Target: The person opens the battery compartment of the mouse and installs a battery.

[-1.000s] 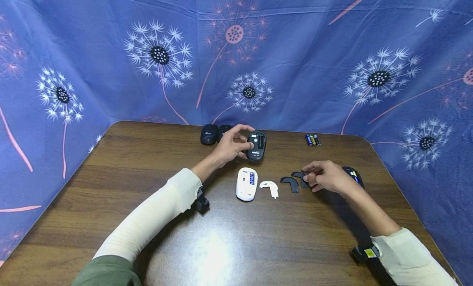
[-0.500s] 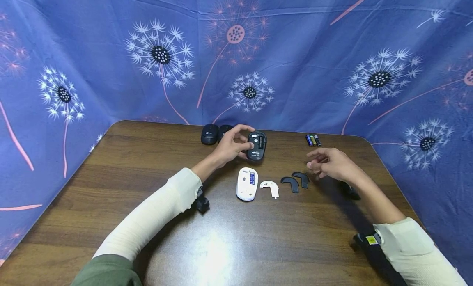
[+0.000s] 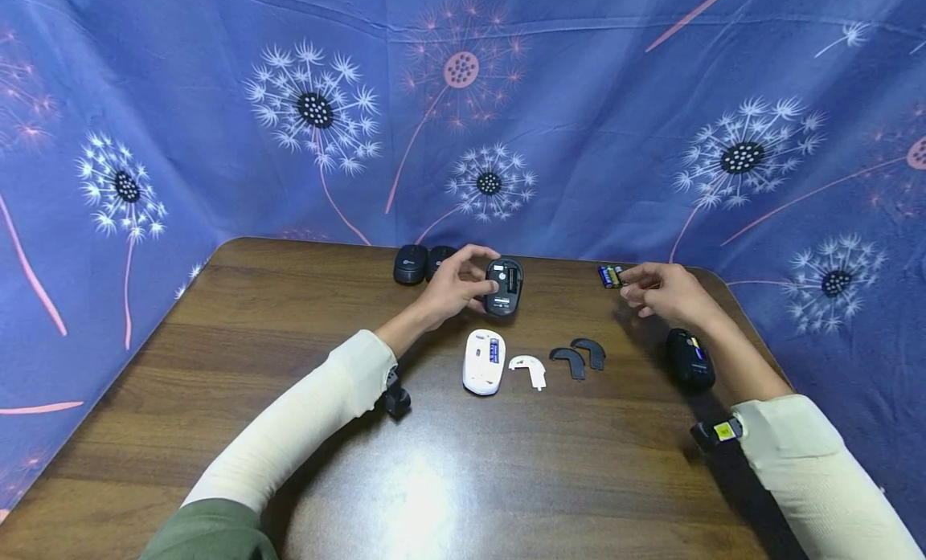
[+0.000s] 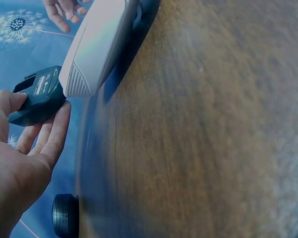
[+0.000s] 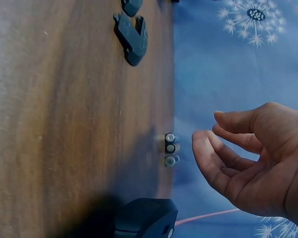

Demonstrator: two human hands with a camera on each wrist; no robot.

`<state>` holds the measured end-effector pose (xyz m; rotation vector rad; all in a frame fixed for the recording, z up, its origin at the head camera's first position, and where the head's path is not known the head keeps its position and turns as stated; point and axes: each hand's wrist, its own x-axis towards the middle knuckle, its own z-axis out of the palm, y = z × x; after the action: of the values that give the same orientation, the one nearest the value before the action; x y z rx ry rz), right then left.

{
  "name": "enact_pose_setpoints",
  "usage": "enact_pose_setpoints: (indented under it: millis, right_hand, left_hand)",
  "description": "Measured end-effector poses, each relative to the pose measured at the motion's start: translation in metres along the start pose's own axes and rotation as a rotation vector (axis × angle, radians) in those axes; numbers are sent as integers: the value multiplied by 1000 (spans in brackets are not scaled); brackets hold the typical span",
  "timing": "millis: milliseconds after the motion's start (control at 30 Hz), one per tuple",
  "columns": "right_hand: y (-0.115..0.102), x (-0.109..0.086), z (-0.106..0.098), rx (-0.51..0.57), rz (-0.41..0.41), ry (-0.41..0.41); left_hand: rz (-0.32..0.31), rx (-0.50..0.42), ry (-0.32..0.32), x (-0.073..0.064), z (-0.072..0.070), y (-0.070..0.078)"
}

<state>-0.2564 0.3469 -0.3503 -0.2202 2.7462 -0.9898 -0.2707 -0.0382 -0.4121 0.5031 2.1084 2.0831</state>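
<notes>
My left hand (image 3: 450, 287) holds a black computer mouse (image 3: 504, 300) by its sides, underside facing me. Its battery slot is uncovered and looks bare. In the left wrist view, the thumb lies on the underside of that mouse (image 4: 39, 101) and the other fingers support it from below. My right hand (image 3: 669, 291) hovers at the back right with fingers loosely bent and nothing between them. Its fingertips come right beside several small batteries (image 3: 609, 277), overlapping one of them in the head view. The right wrist view shows those batteries (image 5: 170, 148) end-on, beyond the fingertips.
A white mouse (image 3: 477, 375) lies upside down with a battery in it. Beside it are a white battery cover (image 3: 534, 369) and two black covers (image 3: 571, 361). Another upturned black mouse (image 3: 689, 369) sits under the right forearm. Two black mice (image 3: 411, 265) stand at the back edge.
My right hand has left the black covers and moved back and to the right, up to the batteries. The left hand keeps the black mouse in the same place.
</notes>
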Motion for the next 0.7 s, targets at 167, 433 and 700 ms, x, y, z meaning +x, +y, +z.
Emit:
enact_pose_setpoints:
  millis: [167,433,700]
  right_hand:
    - [3,8,-4,27,22,7]
    - [17,23,-13,30,29,-3]
    - [38,35,-22,21,36,-41]
  left_hand:
    - [-4,-1,0,0,0,-1]
    - [-8,-6,8,0,1,0]
    - [-15,24,-1,-1,2,-2]
